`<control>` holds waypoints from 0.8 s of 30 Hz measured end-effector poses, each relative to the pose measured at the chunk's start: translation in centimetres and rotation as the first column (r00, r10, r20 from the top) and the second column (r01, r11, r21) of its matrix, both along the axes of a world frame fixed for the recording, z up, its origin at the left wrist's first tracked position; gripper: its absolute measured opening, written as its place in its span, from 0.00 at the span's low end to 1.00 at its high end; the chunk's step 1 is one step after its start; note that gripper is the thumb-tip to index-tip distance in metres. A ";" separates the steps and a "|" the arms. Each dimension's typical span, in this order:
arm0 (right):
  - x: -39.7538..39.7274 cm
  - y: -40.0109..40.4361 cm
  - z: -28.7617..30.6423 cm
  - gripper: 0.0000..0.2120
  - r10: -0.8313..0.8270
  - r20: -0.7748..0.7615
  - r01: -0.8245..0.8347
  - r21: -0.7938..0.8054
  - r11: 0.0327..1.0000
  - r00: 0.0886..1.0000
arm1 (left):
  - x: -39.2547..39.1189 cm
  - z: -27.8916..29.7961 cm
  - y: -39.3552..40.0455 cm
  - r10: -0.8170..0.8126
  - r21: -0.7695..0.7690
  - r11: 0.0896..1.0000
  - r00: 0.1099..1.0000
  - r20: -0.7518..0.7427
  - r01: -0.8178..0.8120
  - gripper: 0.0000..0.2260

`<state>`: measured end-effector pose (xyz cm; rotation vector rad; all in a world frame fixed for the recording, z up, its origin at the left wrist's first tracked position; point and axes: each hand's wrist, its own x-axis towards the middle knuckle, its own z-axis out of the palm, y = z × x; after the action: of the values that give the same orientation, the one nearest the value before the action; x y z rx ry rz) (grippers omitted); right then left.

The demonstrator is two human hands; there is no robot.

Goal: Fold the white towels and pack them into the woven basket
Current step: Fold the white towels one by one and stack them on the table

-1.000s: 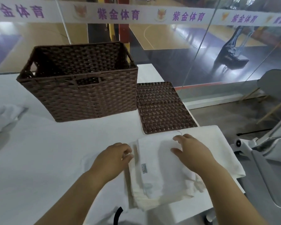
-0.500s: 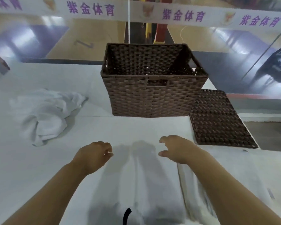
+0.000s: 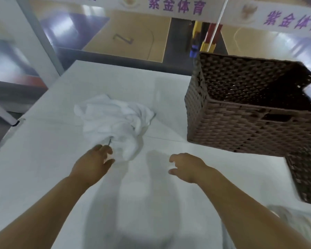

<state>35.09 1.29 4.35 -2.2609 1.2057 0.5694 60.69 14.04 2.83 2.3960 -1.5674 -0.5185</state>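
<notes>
Since half a second ago my view has swung left: the woven basket [image 3: 255, 112], then dead ahead at twelve o'clock, now sits at two o'clock, and the crumpled white towel [image 3: 115, 121], then off at ten o'clock, now lies near eleven, just beyond my left hand [image 3: 93, 163]. That hand has closed the gap; its fingertips reach the towel's near edge, though blur keeps me from telling whether they touch it. Its fingers are loosely bent and grip nothing. My right hand [image 3: 187, 167] hovers at about one o'clock over the white table [image 3: 43, 177], palm down, fingers relaxed and slightly spread, holding nothing, well apart from the towel. Both forearms stretch forward from the bottom corners. The flat woven lid [image 3: 305, 178] lies at three o'clock, just beside the basket, and a corner of the folded towel [image 3: 294, 223] shows at five o'clock.
</notes>
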 end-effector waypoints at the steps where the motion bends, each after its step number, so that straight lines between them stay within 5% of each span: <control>1: 1.5 -0.4 -0.2 0.23 -0.018 0.033 0.019 -0.019 1.000 0.999 | 1.3 0.0 -0.4 0.021 -0.077 0.997 1.000 0.010 -0.021 0.12; 6: 8.2 -2.2 -0.5 0.31 -0.088 0.283 0.111 -0.068 0.992 0.955 | 5.2 -0.1 -2.9 0.104 -0.181 0.977 0.994 -0.041 -0.110 0.23; 10: 12.5 -3.1 -0.4 0.37 -0.058 0.390 0.056 0.017 0.998 0.919 | 7.2 -0.9 -3.9 0.050 -0.108 0.992 0.983 -0.177 -0.070 0.16; 17: 16.1 -1.8 -2.7 0.11 -0.027 0.424 0.063 -0.069 0.996 0.905 | 9.7 -1.2 -2.1 0.040 -0.147 0.986 0.972 -0.232 -0.075 0.11; 24: 15.8 -3.3 1.6 0.06 -0.065 0.534 0.199 -0.198 0.960 0.843 | 11.5 3.3 -2.6 -0.006 -0.267 0.964 0.999 -0.032 -0.003 0.11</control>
<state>50.92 -2.03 5.92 -2.2857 1.1749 -0.2659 72.19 11.45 6.13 2.1735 -1.5179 -0.3208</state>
